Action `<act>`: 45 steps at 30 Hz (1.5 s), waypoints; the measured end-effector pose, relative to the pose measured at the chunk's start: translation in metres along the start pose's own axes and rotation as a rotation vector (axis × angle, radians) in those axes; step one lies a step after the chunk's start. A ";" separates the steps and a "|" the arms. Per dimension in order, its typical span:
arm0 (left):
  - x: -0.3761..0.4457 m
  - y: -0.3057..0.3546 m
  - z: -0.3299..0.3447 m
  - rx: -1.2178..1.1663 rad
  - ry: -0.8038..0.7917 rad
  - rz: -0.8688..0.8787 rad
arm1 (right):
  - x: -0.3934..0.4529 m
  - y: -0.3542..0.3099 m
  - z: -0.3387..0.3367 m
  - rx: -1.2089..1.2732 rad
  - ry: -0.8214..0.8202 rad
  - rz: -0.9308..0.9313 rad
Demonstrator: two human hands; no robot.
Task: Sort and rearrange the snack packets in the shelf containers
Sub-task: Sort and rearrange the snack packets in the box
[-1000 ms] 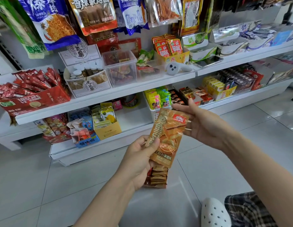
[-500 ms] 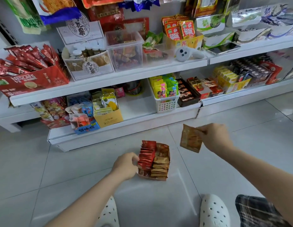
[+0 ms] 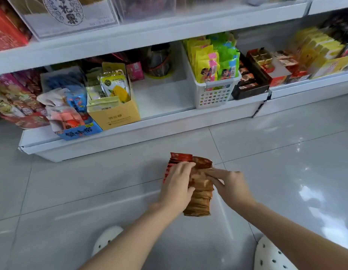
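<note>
A small container of snack packets stands on the floor tiles, with a row of red packets (image 3: pixel 181 157) on its left and a row of brown packets (image 3: pixel 200 203) on its right. My left hand (image 3: pixel 176 187) lies over the red row, fingers stretched forward, thumb tucked between the two rows. My right hand (image 3: pixel 230 185) reaches in from the right, and its straight fingers press on the top of the brown row. The container's own walls are mostly hidden by the packets and my hands.
Just beyond is the low white shelf (image 3: pixel 130 137). On it stand a yellow carton (image 3: pixel 114 115), a blue box (image 3: pixel 79 131), a bare gap (image 3: pixel 161 96), a white perforated basket (image 3: pixel 214 94) and a dark tray (image 3: pixel 249 88). My white shoes (image 3: pixel 107 238) flank the container.
My right hand brought the single brown packet down to the brown row and now presses there. My left hand moved from the container's side onto the red packets. The camera tilted down.
</note>
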State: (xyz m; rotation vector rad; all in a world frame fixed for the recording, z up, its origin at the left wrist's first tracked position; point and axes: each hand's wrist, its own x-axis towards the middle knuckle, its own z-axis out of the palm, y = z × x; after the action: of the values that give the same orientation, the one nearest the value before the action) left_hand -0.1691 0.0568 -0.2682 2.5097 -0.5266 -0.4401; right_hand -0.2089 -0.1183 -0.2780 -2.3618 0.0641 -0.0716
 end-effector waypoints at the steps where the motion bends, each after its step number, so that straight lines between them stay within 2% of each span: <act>1: 0.005 -0.002 0.006 0.036 -0.009 0.024 | -0.001 -0.001 0.000 -0.004 -0.042 -0.057; 4: 0.015 -0.011 0.022 0.097 -0.047 0.058 | 0.000 -0.007 -0.011 -0.035 -0.116 -0.154; 7: 0.014 -0.018 0.028 0.153 -0.081 0.028 | 0.013 -0.009 -0.023 -0.027 -0.221 -0.044; 9: 0.010 -0.022 0.029 0.191 -0.101 0.033 | 0.031 0.004 -0.018 -0.035 -0.102 0.068; 11: 0.007 -0.023 0.027 0.261 -0.122 0.096 | 0.049 0.020 -0.002 -0.171 -0.032 0.141; 16: 0.006 -0.025 0.026 0.261 -0.119 0.142 | 0.066 0.029 0.033 -0.333 -0.146 0.321; 20: 0.006 -0.024 0.029 0.307 -0.112 0.151 | 0.063 0.027 0.040 -0.375 -0.132 0.336; 24: 0.006 -0.017 0.025 0.372 -0.131 0.164 | 0.057 0.029 0.045 -0.553 -0.205 0.287; 26: 0.007 -0.014 0.021 0.409 -0.126 0.162 | 0.055 0.031 0.044 -0.523 -0.142 0.242; 29: 0.011 -0.014 0.022 0.449 -0.109 0.161 | 0.058 0.032 0.025 -0.293 0.059 0.229; 33: 0.019 -0.008 0.024 0.537 -0.127 0.166 | 0.072 0.033 -0.016 -0.152 0.268 0.144; 38: 0.035 -0.001 0.032 0.668 -0.151 0.211 | 0.068 0.045 -0.050 -0.123 0.220 0.096; 41: 0.041 0.001 0.031 0.533 -0.173 0.188 | 0.061 0.049 -0.060 -0.108 0.203 0.117; 45: 0.035 -0.005 0.023 0.471 -0.254 0.153 | 0.056 0.043 -0.069 -0.059 0.179 0.251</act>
State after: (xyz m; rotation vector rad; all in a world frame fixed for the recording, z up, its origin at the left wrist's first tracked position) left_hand -0.1462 0.0348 -0.2965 2.8416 -1.0160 -0.6421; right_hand -0.1589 -0.2007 -0.2572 -2.3812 0.4536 -0.1601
